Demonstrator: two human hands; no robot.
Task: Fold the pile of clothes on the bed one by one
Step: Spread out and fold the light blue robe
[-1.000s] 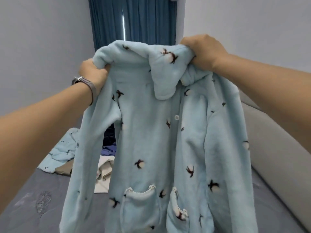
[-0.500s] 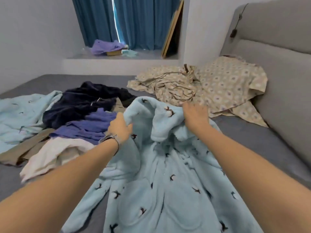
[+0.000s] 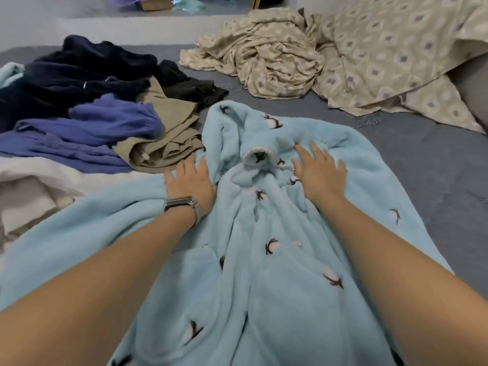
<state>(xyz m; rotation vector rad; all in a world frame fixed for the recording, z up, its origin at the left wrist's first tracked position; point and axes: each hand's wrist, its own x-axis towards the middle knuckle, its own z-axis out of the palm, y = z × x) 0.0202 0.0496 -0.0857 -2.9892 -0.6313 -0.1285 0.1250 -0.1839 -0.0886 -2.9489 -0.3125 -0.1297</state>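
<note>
The light blue robe (image 3: 264,233) lies spread on the grey bed (image 3: 422,165), front side up, with its collar at the far end and its lower part near the camera. The left hand (image 3: 188,182) lies flat on the left shoulder of the robe, fingers straight and a little apart, holding nothing; a watch (image 3: 182,204) is on its wrist. The right hand (image 3: 318,169) presses flat on the right shoulder, fingers also straight and released. Between the two hands the collar stands up in folds. Just beyond the left hand lies a pile of clothes (image 3: 105,122): beige trousers touching the robe, a purple piece, dark navy pieces further away and a white piece to the left. Far beyond the right hand lies a crumpled beige patterned sheet (image 3: 330,54)
</note>
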